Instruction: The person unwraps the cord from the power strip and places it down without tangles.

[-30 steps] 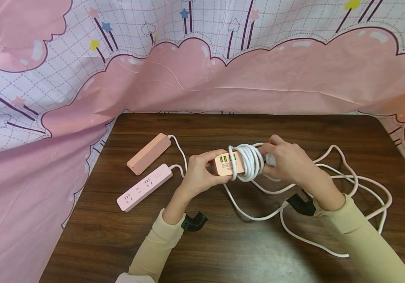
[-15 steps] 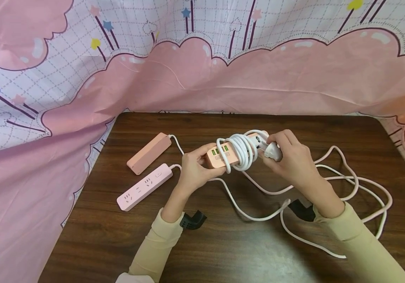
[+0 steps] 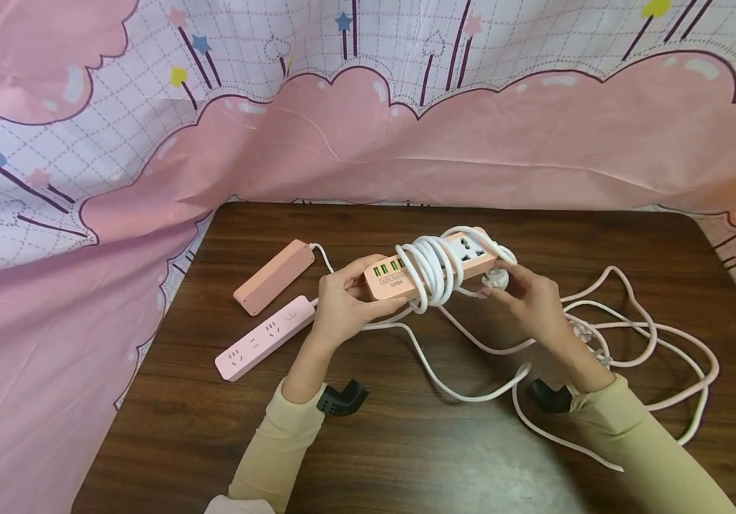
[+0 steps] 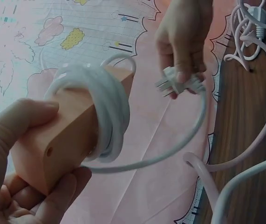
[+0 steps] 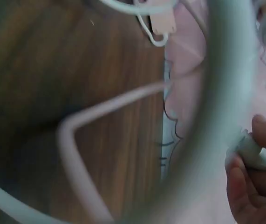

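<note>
My left hand (image 3: 345,300) grips the USB-port end of a peach power strip (image 3: 388,283), thumb above and fingers below in the left wrist view. White cord (image 3: 433,273) is wound in several turns round the strip's middle, and a loop runs over its far end beside a white socket face (image 3: 467,248). My right hand (image 3: 535,303) pinches the white plug (image 4: 181,83) on that cord's end; its prongs show in the left wrist view. A length of cord hangs between plug and coil. The strip is held up over the table, right end higher.
At the left of the dark wooden table (image 3: 445,457) lie an orange power strip (image 3: 274,277) and a pink power strip (image 3: 265,338). Loose white cords (image 3: 713,368) loop across the right side, under my right arm. A patterned pink cloth (image 3: 502,157) hangs behind.
The strip has shifted left and its right end has swung up, showing the socket face. My right hand, with the plug, has moved outward from the coil.
</note>
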A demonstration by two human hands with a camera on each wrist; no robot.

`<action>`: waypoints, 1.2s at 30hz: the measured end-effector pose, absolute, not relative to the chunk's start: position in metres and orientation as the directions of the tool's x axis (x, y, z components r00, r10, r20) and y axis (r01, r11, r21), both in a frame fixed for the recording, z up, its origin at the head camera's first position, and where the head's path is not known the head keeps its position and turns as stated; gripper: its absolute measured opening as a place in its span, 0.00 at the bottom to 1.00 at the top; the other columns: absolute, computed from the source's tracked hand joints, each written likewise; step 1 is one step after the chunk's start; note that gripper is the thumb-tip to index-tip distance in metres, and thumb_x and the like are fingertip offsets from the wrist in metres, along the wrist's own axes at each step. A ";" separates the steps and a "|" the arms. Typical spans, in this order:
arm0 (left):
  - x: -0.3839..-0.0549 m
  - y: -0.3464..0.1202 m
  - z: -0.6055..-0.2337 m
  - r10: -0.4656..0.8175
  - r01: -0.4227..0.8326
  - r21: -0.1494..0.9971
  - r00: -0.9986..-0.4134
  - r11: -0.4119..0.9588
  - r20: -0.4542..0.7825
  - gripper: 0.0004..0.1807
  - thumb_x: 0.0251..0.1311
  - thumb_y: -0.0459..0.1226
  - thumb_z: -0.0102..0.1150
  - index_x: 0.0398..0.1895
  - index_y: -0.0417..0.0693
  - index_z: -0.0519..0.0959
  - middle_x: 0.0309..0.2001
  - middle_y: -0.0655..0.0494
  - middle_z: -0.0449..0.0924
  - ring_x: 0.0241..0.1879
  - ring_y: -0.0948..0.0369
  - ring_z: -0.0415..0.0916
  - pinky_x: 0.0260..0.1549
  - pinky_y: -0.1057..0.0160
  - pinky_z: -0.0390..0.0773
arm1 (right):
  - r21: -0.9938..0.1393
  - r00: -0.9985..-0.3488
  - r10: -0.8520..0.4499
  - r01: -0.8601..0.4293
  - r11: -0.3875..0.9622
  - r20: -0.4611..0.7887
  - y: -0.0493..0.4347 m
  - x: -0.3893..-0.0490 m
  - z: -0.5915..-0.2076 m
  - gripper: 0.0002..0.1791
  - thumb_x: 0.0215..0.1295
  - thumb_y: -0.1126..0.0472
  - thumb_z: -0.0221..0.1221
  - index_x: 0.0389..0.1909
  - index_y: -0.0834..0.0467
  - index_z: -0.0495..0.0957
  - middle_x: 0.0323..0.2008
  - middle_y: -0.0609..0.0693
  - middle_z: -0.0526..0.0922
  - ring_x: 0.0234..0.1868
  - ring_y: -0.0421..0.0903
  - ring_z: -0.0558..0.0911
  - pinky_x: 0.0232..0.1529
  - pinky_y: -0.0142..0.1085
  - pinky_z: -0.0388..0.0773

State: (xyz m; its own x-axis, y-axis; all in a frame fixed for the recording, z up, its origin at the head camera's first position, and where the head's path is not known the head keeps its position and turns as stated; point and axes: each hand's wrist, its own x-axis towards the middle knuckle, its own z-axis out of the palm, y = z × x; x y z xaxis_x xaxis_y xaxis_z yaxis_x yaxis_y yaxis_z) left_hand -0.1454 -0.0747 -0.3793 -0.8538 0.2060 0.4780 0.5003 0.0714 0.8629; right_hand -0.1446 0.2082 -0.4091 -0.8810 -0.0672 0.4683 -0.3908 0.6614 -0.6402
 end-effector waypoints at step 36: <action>-0.156 -0.094 -0.368 0.094 0.509 0.857 -0.860 0.085 0.502 0.28 0.35 0.21 0.73 0.47 0.27 0.77 0.40 0.36 0.80 0.28 0.66 0.74 0.25 0.73 0.74 | -0.678 -0.811 -0.062 -0.526 0.513 0.582 0.295 -0.095 -0.387 0.26 0.35 0.86 0.67 0.42 0.75 0.77 0.34 0.33 0.80 0.32 0.25 0.78 0.30 0.17 0.72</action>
